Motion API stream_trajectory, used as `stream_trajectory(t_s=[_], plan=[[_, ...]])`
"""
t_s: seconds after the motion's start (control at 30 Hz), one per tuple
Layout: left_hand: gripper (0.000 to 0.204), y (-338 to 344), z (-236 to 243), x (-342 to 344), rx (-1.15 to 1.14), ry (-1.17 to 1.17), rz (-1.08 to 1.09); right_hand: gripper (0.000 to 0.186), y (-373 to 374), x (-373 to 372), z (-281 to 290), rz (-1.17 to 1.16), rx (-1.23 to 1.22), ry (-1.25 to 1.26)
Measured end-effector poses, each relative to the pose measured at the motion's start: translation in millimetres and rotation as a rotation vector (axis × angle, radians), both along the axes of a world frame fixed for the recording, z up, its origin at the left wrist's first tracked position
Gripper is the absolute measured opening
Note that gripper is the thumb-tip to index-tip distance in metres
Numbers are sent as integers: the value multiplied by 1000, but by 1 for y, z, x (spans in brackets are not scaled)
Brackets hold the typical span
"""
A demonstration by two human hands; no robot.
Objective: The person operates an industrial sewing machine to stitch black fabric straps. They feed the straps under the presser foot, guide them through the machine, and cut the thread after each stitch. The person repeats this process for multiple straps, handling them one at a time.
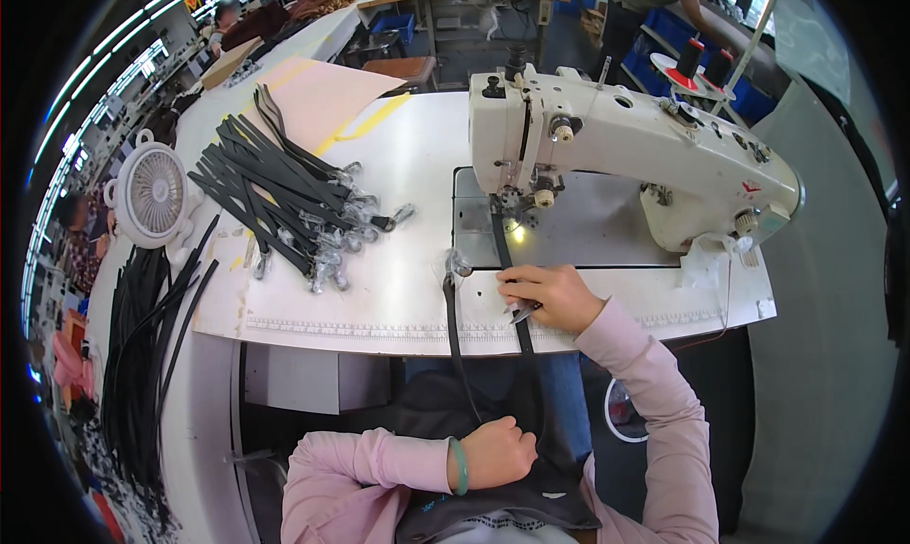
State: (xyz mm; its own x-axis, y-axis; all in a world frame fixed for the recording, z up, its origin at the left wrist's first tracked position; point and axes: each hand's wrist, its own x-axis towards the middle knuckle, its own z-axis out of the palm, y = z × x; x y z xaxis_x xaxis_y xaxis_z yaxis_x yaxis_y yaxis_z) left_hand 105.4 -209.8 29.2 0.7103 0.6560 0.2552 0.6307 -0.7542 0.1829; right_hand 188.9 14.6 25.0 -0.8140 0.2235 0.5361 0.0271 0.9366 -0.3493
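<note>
A long black strap (502,245) runs from under the presser foot of the white sewing machine (607,132) over the table's front edge to my lap. My right hand (555,296) is closed around small metal thread snips (524,313), its fingertips at the strap just in front of the machine bed. To the left, a strap end with clear plastic-wrapped hardware (457,262) lies on the table, its black band dropping toward my lap. My left hand (493,454) rests there, curled shut where the bands come down; what its fingers hold is hidden.
A pile of black straps with plastic-wrapped ends (284,189) lies on the table's left. Beyond it is a pink sheet (327,99). A white fan (154,195) stands at far left, above hanging black straps (137,354). Thread cones (690,59) stand behind the machine.
</note>
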Motion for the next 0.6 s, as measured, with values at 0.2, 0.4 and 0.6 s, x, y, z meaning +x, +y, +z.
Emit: stream_trajectory(t_s=[0.2,0.4,0.6], plan=[[23,-11,-43,8,-240,15,60,22,-1,1,1,32,-18,3],[27,23,-126,-12,-681,-513,282,19,0,1,0,47,17,17],[19,37,-116,-35,-384,-523,345,16,-1,5,2,127,63,-49]])
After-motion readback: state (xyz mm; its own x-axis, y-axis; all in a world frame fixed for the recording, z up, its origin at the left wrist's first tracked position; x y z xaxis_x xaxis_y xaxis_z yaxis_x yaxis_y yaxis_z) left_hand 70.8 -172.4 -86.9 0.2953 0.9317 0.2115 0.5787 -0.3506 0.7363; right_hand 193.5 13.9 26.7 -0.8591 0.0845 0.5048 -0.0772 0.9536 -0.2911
